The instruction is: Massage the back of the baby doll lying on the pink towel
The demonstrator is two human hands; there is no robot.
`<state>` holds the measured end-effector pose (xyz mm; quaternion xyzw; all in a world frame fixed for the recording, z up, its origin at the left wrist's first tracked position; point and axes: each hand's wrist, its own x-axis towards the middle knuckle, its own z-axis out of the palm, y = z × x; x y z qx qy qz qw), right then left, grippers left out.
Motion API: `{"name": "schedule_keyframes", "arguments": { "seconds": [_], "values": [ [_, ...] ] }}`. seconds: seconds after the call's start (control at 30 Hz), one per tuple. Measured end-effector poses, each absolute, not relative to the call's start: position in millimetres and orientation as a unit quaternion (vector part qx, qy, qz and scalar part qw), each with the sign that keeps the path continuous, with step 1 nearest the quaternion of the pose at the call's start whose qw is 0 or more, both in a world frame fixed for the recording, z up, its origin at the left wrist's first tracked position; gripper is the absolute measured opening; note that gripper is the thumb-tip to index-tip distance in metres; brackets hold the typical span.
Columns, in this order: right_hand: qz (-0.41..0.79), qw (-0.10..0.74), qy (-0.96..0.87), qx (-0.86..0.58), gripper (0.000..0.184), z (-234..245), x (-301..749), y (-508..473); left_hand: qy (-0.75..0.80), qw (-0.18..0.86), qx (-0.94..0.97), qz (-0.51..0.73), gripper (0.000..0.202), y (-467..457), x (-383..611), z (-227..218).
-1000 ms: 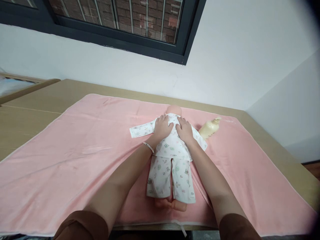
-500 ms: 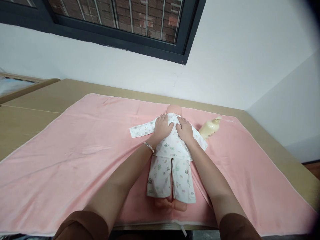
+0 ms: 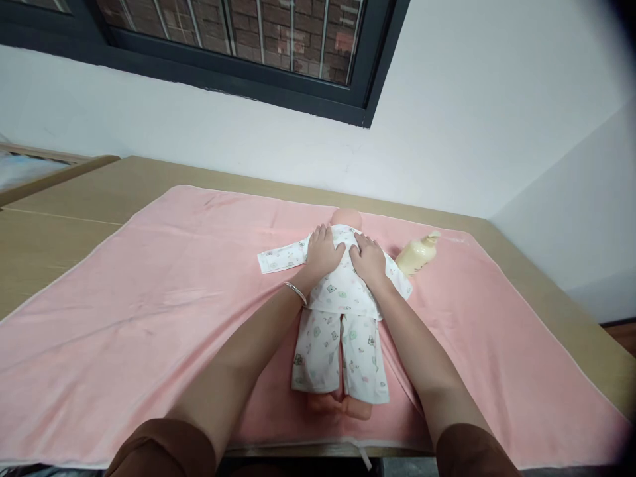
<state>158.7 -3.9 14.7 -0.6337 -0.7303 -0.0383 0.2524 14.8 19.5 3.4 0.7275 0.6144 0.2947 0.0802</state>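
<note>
A baby doll (image 3: 345, 291) in a white printed top and matching trousers lies on a pink blanket (image 3: 163, 285), its head away from me and its feet near the front edge. My left hand (image 3: 324, 252) rests flat on the left side of its upper body, fingers pointing towards the head. On the right side lies my right hand (image 3: 368, 257), its thumb turned inward. Both hands are open and grasp nothing. One sleeve stretches out to the left; the other angles down to the right. Just beyond that right sleeve is a cream-coloured bottle (image 3: 418, 253), tilted on the blanket.
The blanket covers a wooden table (image 3: 144, 173) that stands against a white wall (image 3: 437, 152). Above it is a dark-framed window (image 3: 358, 109). A wooden rail (image 3: 59, 179) shows at the far left. A white tag (image 3: 366, 458) hangs at the blanket's front edge.
</note>
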Motion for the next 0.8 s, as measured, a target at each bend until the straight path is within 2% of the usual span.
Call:
{"name": "schedule_keyframes", "arguments": {
  "seconds": [0.2,0.4,0.57,0.8],
  "values": [
    [-0.091,0.233,-0.708,-0.660,0.044,21.2,153.0,-14.5,0.624,0.044,0.712,0.318,0.067,15.5,15.2,3.3],
    [-0.114,0.244,-0.691,-0.671,0.039,17.4,152.8,-17.9,0.570,-0.026,0.737,0.362,0.044,13.6,14.7,0.4],
    [-0.116,0.308,-0.720,-0.611,0.040,10.6,154.9,-13.6,0.542,-0.008,0.744,0.391,0.029,16.2,14.5,-2.6],
    [-0.092,0.333,-0.742,-0.575,0.040,9.4,156.8,-12.1,0.543,0.003,0.745,0.387,0.028,15.4,14.2,1.0]
  ]
}}
